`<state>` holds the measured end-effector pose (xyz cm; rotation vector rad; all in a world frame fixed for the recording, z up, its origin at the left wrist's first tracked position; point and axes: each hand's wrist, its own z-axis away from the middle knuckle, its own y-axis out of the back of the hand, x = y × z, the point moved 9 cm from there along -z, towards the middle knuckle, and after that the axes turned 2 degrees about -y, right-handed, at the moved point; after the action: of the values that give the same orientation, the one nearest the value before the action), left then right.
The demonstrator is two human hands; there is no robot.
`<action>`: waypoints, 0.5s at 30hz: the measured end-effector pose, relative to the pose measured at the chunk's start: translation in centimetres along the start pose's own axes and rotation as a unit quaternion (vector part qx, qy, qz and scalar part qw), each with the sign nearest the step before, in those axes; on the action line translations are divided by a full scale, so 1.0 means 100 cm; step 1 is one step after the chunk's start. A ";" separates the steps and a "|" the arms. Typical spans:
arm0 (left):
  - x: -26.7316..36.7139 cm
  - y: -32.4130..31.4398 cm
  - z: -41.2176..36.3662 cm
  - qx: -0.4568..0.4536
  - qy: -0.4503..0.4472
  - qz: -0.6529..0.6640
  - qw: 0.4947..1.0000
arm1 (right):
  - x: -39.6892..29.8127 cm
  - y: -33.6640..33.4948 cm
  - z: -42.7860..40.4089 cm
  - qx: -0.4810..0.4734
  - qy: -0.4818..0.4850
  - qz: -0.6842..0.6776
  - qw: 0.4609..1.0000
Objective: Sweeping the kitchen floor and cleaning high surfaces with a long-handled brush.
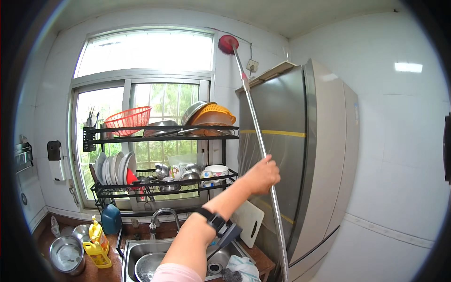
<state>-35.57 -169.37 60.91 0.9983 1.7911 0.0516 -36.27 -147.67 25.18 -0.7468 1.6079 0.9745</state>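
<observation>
My left hand (262, 175) is closed around the metal pole (253, 112) of a long-handled brush, in front of the refrigerator. At the pole's upper end, a round red brush head (229, 44) is by the wall tiles, right of the window's top corner. A thin cable runs along the wall near it, down to a wall socket (252, 66). The pole slants down and leaves the view at the bottom. A black strap with a device (218, 225) is on my left wrist. My right hand is out of view.
A tall refrigerator (327, 148) stands at the right. A black dish rack (162, 139) with plates, bowls and colanders spans the window. Below are a steel sink (128, 253), faucet (165, 211), yellow bottles (98, 253), a steel pot (67, 254), a white cutting board (248, 222) and a cloth (243, 268).
</observation>
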 end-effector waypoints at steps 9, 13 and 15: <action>0.156 -0.023 0.059 0.098 -0.076 0.163 0.979 | 0.176 0.005 0.096 0.018 -0.163 0.043 0.986; 0.073 -0.031 0.029 -0.008 -0.049 0.081 0.995 | 0.105 -0.004 0.032 -0.030 -0.065 0.046 0.996; 0.027 -0.021 0.020 -0.013 -0.029 0.055 0.998 | 0.050 -0.013 0.001 -0.030 -0.018 0.022 0.999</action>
<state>-35.59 -169.75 56.96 1.0684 1.6786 0.1131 -36.36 -148.15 20.10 -0.7327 1.5751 1.0661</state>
